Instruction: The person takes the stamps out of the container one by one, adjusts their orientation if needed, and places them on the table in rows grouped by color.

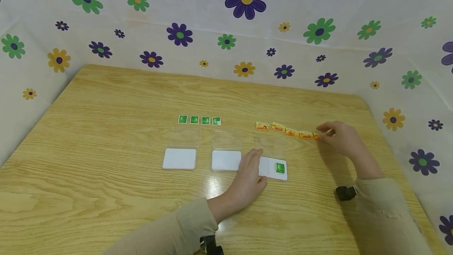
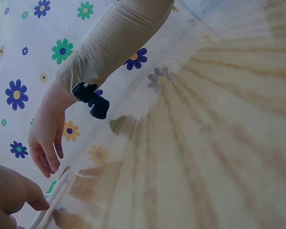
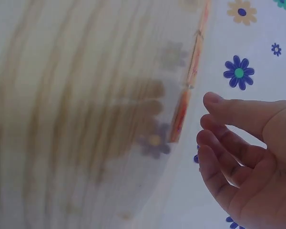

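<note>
My left hand (image 1: pixel 247 180) rests at the right-hand white card (image 1: pixel 267 170), its fingers extended across the card's left end. A small green stamp-like picture (image 1: pixel 280 168) lies on that card's right part. In the left wrist view the thumb of the left hand (image 2: pixel 12 193) is at the card's edge. My right hand (image 1: pixel 341 137) hovers by the right end of a row of small orange pictures (image 1: pixel 292 132). Loosely bent, the fingers of the right hand (image 3: pixel 257 162) hold nothing in the right wrist view, a little apart from the end orange picture (image 3: pixel 179 117).
Two more white cards, one at left (image 1: pixel 179 158) and one in the middle (image 1: pixel 225 160), lie in line. Behind the cards are clear plastic pieces (image 1: pixel 226 140). Several green stamp-like pictures (image 1: pixel 194 119) form a row farther back. Flowered cloth (image 1: pixel 205 19) surrounds the wooden table (image 1: pixel 106 137).
</note>
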`<control>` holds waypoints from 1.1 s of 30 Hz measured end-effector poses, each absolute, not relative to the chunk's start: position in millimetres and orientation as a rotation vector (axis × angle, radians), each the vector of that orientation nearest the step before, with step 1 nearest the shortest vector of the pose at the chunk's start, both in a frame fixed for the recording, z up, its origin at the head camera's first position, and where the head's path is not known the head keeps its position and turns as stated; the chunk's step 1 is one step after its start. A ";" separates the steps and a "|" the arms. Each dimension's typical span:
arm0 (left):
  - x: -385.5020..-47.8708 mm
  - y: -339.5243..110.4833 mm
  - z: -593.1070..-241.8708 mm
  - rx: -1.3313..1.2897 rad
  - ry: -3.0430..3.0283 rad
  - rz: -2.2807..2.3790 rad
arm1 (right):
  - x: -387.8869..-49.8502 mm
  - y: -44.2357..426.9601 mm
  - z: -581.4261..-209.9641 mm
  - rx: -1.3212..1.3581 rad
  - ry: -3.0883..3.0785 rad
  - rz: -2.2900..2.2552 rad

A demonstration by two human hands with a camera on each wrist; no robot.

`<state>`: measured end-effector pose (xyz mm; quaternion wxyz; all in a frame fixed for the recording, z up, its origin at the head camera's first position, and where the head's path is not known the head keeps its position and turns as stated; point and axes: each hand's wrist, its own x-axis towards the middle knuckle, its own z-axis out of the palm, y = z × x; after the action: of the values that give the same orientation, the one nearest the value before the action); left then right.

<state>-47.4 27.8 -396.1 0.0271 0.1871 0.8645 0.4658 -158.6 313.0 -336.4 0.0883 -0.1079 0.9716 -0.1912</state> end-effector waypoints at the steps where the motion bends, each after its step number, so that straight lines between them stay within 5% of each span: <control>1: -47.5 27.9 -396.5 0.578 2.670 1.440 | -156.9 310.2 -335.4 -0.334 2.896 -0.575; 18: -47.9 26.6 -395.3 0.587 2.684 1.421 | -119.3 247.8 -335.7 -0.866 2.522 -0.789; 33: -49.1 27.6 -389.6 0.586 2.692 1.393 | -110.5 235.1 -337.0 -0.843 2.485 -0.751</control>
<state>-49.1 27.6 -389.6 0.0273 0.1896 0.8717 0.4511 -110.5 235.1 -337.0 0.2048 -0.3023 0.8912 -0.2693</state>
